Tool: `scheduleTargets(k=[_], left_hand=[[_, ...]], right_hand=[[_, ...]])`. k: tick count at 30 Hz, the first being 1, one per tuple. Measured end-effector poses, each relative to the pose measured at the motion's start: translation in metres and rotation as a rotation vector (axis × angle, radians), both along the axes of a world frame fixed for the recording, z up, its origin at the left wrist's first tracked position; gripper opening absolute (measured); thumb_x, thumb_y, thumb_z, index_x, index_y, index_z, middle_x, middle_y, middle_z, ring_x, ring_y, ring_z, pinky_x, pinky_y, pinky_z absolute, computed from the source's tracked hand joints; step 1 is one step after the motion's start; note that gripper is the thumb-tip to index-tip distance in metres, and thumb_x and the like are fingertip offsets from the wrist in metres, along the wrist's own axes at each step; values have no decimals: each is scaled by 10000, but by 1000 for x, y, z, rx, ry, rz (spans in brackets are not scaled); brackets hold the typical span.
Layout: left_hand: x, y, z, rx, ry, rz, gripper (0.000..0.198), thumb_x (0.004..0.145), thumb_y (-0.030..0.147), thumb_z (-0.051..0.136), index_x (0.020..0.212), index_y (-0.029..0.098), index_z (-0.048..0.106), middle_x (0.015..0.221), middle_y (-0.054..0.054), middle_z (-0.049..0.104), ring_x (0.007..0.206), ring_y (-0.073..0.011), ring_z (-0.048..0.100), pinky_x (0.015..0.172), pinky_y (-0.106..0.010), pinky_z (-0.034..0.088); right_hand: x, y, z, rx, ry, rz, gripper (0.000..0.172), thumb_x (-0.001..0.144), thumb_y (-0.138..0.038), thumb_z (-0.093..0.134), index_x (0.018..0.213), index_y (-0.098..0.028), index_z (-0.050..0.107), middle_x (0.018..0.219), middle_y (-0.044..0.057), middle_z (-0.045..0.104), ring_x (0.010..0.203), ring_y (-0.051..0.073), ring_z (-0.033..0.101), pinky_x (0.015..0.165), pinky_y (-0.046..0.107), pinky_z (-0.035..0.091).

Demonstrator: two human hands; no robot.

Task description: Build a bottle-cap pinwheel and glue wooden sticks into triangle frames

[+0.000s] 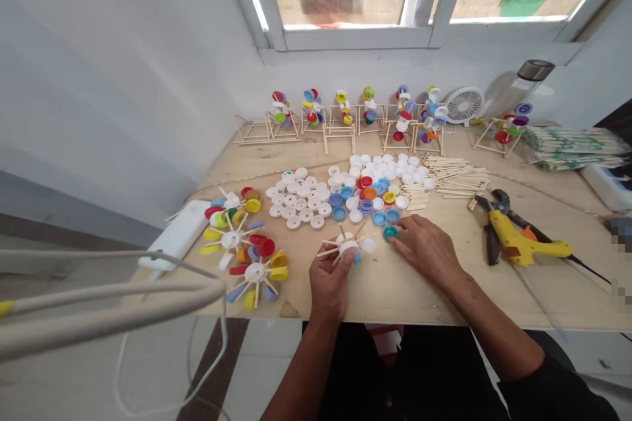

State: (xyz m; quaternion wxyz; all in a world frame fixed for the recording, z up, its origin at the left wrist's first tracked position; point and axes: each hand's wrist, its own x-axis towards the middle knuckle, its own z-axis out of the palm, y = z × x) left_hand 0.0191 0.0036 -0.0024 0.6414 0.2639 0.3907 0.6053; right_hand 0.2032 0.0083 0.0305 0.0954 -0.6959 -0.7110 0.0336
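Observation:
My left hand (330, 286) is closed around a white hub with thin wooden sticks (348, 248) spreading out of it. A white cap (367, 246) and a blue piece (358, 259) sit at the ends of some of its sticks. To the right, my right hand (428, 247) has its thumb and fingertips at a teal bottle cap (390, 232) on the table. Blue caps (379, 218) lie just beyond those fingers, beside white, red, orange and yellow ones.
Finished-looking cap wheels (255, 272) lie at the left near a white power strip (175, 237). White caps (299, 197) and wooden sticks (457, 176) cover the middle. A yellow glue gun (526, 240) and pliers (494, 237) lie right. Stick-framed wheels, a fan (464, 106) and a bottle (518, 89) stand behind.

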Motion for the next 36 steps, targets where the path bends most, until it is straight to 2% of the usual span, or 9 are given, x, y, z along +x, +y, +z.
scheduleTargets(k=[3, 7, 11, 13, 18, 20, 24, 29, 36], left_hand=[[0, 0, 0, 13, -20, -7, 305, 580, 258, 809, 822, 159, 652, 867, -25, 684, 808, -139, 624, 780, -248, 458], [-1, 1, -4, 24, -35, -14, 286, 588, 254, 805, 809, 164, 647, 849, -17, 673, 815, -141, 620, 792, -254, 451], [0, 1, -6, 31, -17, -11, 286, 588, 258, 803, 808, 167, 644, 870, -18, 672, 830, -141, 617, 792, -247, 445], [0, 1, -6, 44, -18, -20, 265, 594, 250, 799, 789, 164, 641, 871, -19, 669, 829, -136, 612, 780, -238, 445], [0, 1, -5, 40, -17, -31, 261, 587, 236, 804, 790, 158, 658, 859, -14, 660, 819, -125, 607, 760, -218, 445], [0, 1, -6, 30, -11, -26, 276, 582, 243, 806, 803, 159, 665, 869, -19, 662, 827, -130, 610, 765, -221, 449], [-1, 1, -8, 21, 17, -41, 301, 587, 258, 802, 840, 159, 670, 909, -36, 669, 832, -144, 619, 768, -238, 460], [-3, 0, -9, 7, 49, -79, 326, 589, 281, 800, 859, 157, 666, 911, -52, 683, 835, -176, 637, 777, -275, 477], [-3, -3, -6, -18, 42, -127, 387, 601, 275, 797, 944, 171, 652, 922, -67, 710, 833, -187, 659, 779, -293, 499]], right_hand=[[-5, 4, -7, 5, -22, -24, 257, 818, -406, 541, 958, -194, 582, 944, 78, 633, 940, 233, 583, 707, 307, 439], [-9, 5, -14, 28, 53, -28, 213, 810, -357, 537, 918, -181, 586, 925, 99, 626, 935, 255, 567, 739, 334, 432], [1, 0, -16, 21, 143, -6, 213, 812, -341, 528, 948, -193, 597, 919, 70, 643, 902, 223, 580, 739, 320, 446], [10, -5, -13, 10, 235, 8, 244, 815, -358, 533, 988, -198, 599, 924, 47, 652, 865, 187, 591, 735, 295, 462], [22, -13, 8, -63, 705, 59, 339, 807, -404, 561, 1076, -203, 606, 940, 31, 658, 799, 156, 582, 737, 300, 480], [19, -12, 18, -81, 778, 92, 339, 805, -398, 570, 1088, -216, 612, 983, 30, 654, 804, 153, 569, 760, 312, 475], [8, -4, 27, -92, 814, 182, 320, 811, -367, 572, 1099, -238, 618, 1061, 37, 636, 873, 164, 557, 816, 340, 463], [2, 3, 29, -91, 821, 252, 322, 822, -344, 568, 1121, -231, 613, 994, 43, 641, 911, 174, 565, 813, 336, 466], [1, 7, 33, -110, 706, 351, 295, 833, -330, 563, 1113, -258, 618, 1016, 40, 645, 901, 170, 575, 819, 347, 469]])
